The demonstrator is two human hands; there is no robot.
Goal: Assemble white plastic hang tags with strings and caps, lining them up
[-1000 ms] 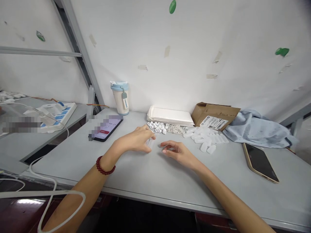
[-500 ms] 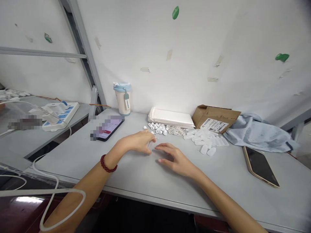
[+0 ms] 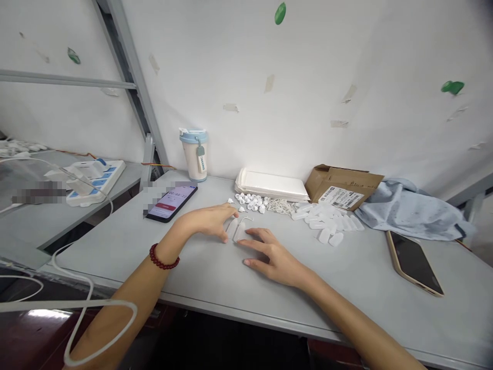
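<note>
Two small translucent plastic pieces lie side by side on the grey table between my hands: a left piece [image 3: 231, 226] and a right piece [image 3: 240, 231]. A thin white string or hook shows at the right piece's far end. My left hand [image 3: 211, 221], a dark red bead bracelet on its wrist, is beside the left piece with thumb and fingers apart. My right hand [image 3: 271, 257] rests low over the table, fingers spread, one fingertip at the near end of the right piece. Just beyond are small white caps [image 3: 252, 202] and a heap of thin white loops [image 3: 280, 206].
More translucent pieces [image 3: 323, 218] lie to the right, before an open cardboard box [image 3: 342, 187] and a blue-grey cloth [image 3: 408, 210]. A stack of white sheets [image 3: 273, 185], a cup [image 3: 194, 156] and a lit phone [image 3: 173, 203] stand behind. A dark phone [image 3: 414, 262] lies right.
My left hand has drawn slightly left and my fingers have parted from the plastic pieces, which now show plainly. My right hand has moved slightly left, reaching the right piece.
</note>
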